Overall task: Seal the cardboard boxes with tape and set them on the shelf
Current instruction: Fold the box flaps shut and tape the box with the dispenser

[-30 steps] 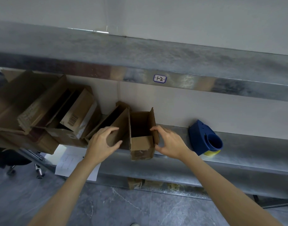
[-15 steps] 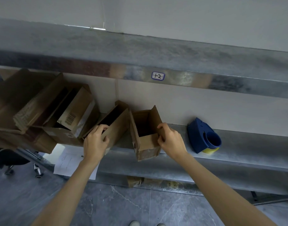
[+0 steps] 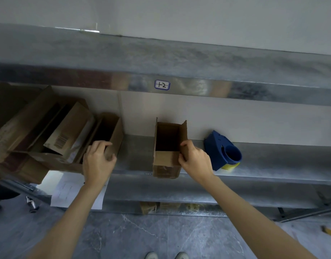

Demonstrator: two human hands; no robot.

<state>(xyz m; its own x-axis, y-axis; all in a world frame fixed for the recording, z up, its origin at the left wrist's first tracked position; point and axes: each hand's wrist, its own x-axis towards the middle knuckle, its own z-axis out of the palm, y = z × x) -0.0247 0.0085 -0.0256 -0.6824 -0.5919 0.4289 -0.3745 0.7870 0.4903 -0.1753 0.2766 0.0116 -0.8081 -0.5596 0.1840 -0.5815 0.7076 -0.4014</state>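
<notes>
Head view, read from the wearer outward. Nearest, two shoes (image 3: 151,256) are standing on the grey floor, and both forearms are reaching up to the middle shelf (image 3: 273,165).

The right hand (image 3: 195,159) is pinching the right-hand wall of the small open box (image 3: 165,166), gripping at the corner nearest the wearer. This is judged to be a hold for steadying or sliding the box. The box is standing upright at the front edge of the shelf, directly left of that grip, with its flaps pointing up and no tape on them.

The left hand (image 3: 98,161) is curling its fingers over the near end of a second, leaning box (image 3: 114,135) and grasping it. That box is tilting away to the left of the grip against a pile of open cartons (image 3: 48,131). The hold is probably propping the pile clear of the bare strip of shelf between the two hands. Below this grip, a white paper sheet (image 3: 67,187) is hanging over the shelf edge.

Just right of the right-hand grip, and apart from the open box, a blue tape dispenser (image 3: 222,150) with a yellow roll is lying on the shelf. It appears to be parked within easy reach for the sealing step, which is not yet begun.

Farthest, above both grips, the upper shelf (image 3: 179,58) is carrying a small handwritten label (image 3: 162,85) on its front lip.
</notes>
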